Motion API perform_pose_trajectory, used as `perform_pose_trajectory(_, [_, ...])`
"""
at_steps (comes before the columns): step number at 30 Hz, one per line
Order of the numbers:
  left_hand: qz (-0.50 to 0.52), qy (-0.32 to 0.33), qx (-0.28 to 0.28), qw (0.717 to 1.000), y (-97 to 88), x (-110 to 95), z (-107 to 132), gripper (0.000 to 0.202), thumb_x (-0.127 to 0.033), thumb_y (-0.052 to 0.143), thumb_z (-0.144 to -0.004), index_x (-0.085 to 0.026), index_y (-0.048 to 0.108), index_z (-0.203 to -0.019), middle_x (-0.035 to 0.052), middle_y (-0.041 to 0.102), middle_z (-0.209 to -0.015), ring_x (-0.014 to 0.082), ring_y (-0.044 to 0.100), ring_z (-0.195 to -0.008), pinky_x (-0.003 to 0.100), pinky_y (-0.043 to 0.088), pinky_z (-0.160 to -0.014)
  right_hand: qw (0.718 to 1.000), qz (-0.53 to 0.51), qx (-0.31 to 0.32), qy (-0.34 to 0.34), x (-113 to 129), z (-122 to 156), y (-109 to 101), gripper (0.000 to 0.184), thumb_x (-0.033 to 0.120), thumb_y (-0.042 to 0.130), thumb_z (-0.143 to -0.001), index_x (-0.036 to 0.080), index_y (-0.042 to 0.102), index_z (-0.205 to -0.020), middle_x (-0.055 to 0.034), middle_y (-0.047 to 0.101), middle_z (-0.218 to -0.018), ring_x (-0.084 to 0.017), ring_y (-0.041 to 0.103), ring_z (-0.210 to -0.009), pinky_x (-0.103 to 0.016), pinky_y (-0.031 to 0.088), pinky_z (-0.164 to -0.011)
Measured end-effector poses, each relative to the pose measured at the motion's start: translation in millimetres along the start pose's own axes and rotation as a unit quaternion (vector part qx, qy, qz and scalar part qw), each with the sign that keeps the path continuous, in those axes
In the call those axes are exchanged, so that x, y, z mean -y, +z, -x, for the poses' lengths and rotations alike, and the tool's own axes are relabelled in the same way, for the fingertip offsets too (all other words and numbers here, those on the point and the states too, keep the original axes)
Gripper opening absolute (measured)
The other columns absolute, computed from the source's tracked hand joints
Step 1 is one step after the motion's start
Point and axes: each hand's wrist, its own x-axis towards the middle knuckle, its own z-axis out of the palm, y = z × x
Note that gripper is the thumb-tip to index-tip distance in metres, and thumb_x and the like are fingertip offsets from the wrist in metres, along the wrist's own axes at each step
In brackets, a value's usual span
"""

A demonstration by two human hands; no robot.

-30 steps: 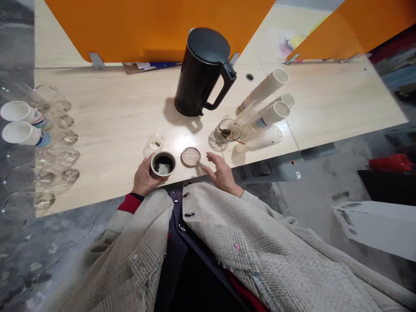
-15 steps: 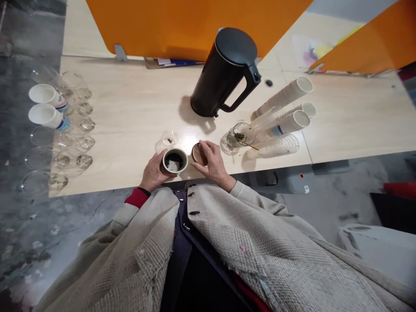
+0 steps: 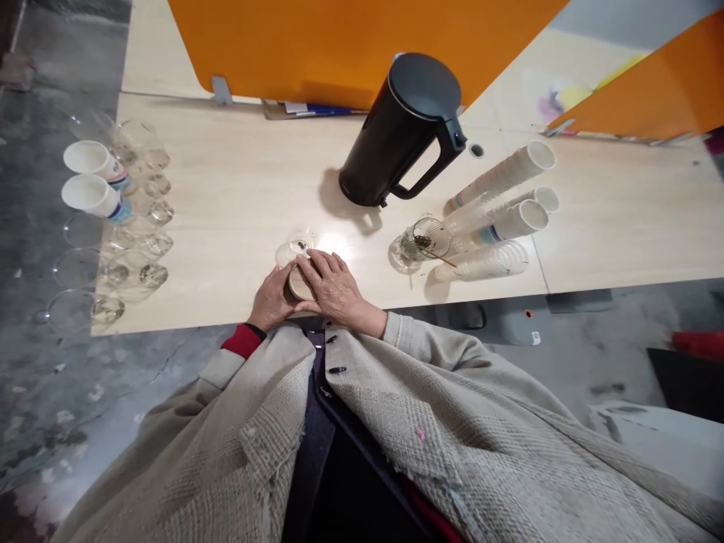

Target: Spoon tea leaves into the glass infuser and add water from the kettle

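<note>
My left hand (image 3: pixel 274 300) is wrapped round the side of a small canister near the table's front edge. Over the canister's mouth lies a round wooden lid (image 3: pixel 302 283), with the fingers of my right hand (image 3: pixel 336 292) closed on it from above. The dark contents are hidden under the lid. Just behind the hands stands a small clear cup (image 3: pixel 299 243) with a few dark bits at its bottom. To the right, a clear ribbed glass (image 3: pixel 428 238) holds dark leaf-like bits and a thin stick (image 3: pixel 443 258).
A tall black kettle (image 3: pixel 399 132) stands behind my hands. Stacked paper cups (image 3: pixel 506 175) and plastic cups (image 3: pixel 486 262) lie on the right. Several clear cups and two paper cups (image 3: pixel 93 194) line the left edge. An orange partition (image 3: pixel 339 45) closes off the back.
My right hand has moved left with the lid and set it over the canister's mouth. The view has shifted slightly; my left hand still holds the canister.
</note>
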Motion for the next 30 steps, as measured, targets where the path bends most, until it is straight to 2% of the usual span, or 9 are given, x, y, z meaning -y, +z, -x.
perform_pose_trajectory(5, [-0.010, 0.008, 0.002, 1.000, -0.8, -0.9, 0.3, 0.106, -0.069, 0.081, -0.083, -0.019, 0.038, -0.166, 0.0203, 0.061, -0.160, 0.0385, 0.062, -0.146, 0.056, 0.044, -0.129, 0.999, -0.041, -0.004, -0.007, -5.2, -3.0, 8.2, 0.104, 0.081, 0.065, -0.091, 0.018, 0.039, -0.169, -0.0247, 0.050, -0.162, -0.043, 0.057, -0.133, -0.064, 0.052, -0.116])
perform_pose_trajectory(9, [-0.019, 0.036, 0.012, 0.999, -1.8, -1.3, 2.5, 0.103, -0.063, 0.082, -0.085, -0.018, 0.038, -0.167, 0.0204, 0.060, -0.161, 0.0376, 0.062, -0.146, 0.058, 0.044, -0.130, 0.994, -0.090, -0.052, -0.013, -17.6, 9.8, 4.5, 0.100, 0.072, 0.072, -0.092, 0.021, 0.035, -0.170, -0.0219, 0.054, -0.151, -0.040, 0.058, -0.133, -0.062, 0.055, -0.115])
perform_pose_trajectory(12, [-0.029, 0.051, 0.031, 0.998, -1.2, -1.1, 3.9, 0.094, -0.063, 0.080, -0.087, -0.017, 0.045, -0.163, 0.0193, 0.063, -0.158, 0.0381, 0.061, -0.146, 0.060, 0.039, -0.132, 0.987, -0.093, -0.129, 0.001, -31.7, 20.9, -17.2, 0.102, 0.067, 0.073, -0.093, 0.022, 0.028, -0.173, -0.0216, 0.051, -0.151, -0.041, 0.055, -0.139, -0.062, 0.055, -0.117])
perform_pose_trajectory(15, [-0.034, 0.053, 0.045, 0.997, -1.1, -2.5, 3.0, 0.079, -0.058, 0.075, -0.092, -0.016, 0.056, -0.156, 0.0190, 0.068, -0.152, 0.0378, 0.060, -0.147, 0.061, 0.038, -0.133, 0.979, -0.069, -0.189, 0.008, -47.9, 12.2, -49.2, 0.104, 0.063, 0.075, -0.093, 0.024, 0.023, -0.174, -0.0206, 0.048, -0.153, -0.042, 0.051, -0.144, -0.064, 0.050, -0.121])
perform_pose_trajectory(18, [-0.029, 0.050, 0.050, 0.997, -2.2, -5.7, 1.0, 0.068, -0.053, 0.072, -0.095, -0.019, 0.060, -0.153, 0.0169, 0.069, -0.150, 0.0365, 0.059, -0.147, 0.062, 0.038, -0.133, 0.978, -0.051, -0.201, 0.018, -65.9, -23.6, -70.6, 0.104, 0.060, 0.077, -0.091, 0.027, 0.024, -0.174, -0.0192, 0.046, -0.156, -0.045, 0.046, -0.148, -0.070, 0.043, -0.124])
perform_pose_trajectory(20, [-0.021, 0.049, 0.045, 0.998, -2.8, -7.7, 0.4, 0.065, -0.051, 0.071, -0.097, -0.021, 0.061, -0.153, 0.0157, 0.070, -0.150, 0.0356, 0.060, -0.146, 0.062, 0.039, -0.132, 0.980, -0.048, -0.194, 0.022, -78.8, -57.3, -72.5, 0.102, 0.056, 0.079, -0.090, 0.027, 0.029, -0.174, -0.0192, 0.046, -0.156, -0.047, 0.045, -0.148, -0.071, 0.041, -0.125])
perform_pose_trajectory(25, [-0.019, 0.040, 0.029, 0.999, -2.3, -8.9, 2.2, 0.062, -0.048, 0.071, -0.097, -0.021, 0.062, -0.153, 0.0158, 0.071, -0.149, 0.0342, 0.063, -0.144, 0.062, 0.041, -0.130, 0.984, -0.050, -0.162, 0.045, -104.2, -137.8, -45.5, 0.092, 0.046, 0.081, -0.090, 0.022, 0.041, -0.169, -0.0205, 0.050, -0.154, -0.044, 0.049, -0.145, -0.066, 0.041, -0.125])
perform_pose_trajectory(30, [-0.019, 0.031, 0.029, 0.999, -2.6, -9.7, 4.9, 0.063, -0.045, 0.071, -0.098, -0.022, 0.059, -0.155, 0.0142, 0.070, -0.152, 0.0319, 0.062, -0.146, 0.059, 0.041, -0.132, 0.988, -0.055, -0.131, 0.054, -107.2, -180.5, -12.7, 0.088, 0.042, 0.083, -0.088, 0.020, 0.047, -0.165, -0.0213, 0.051, -0.154, -0.040, 0.048, -0.144, -0.063, 0.041, -0.125])
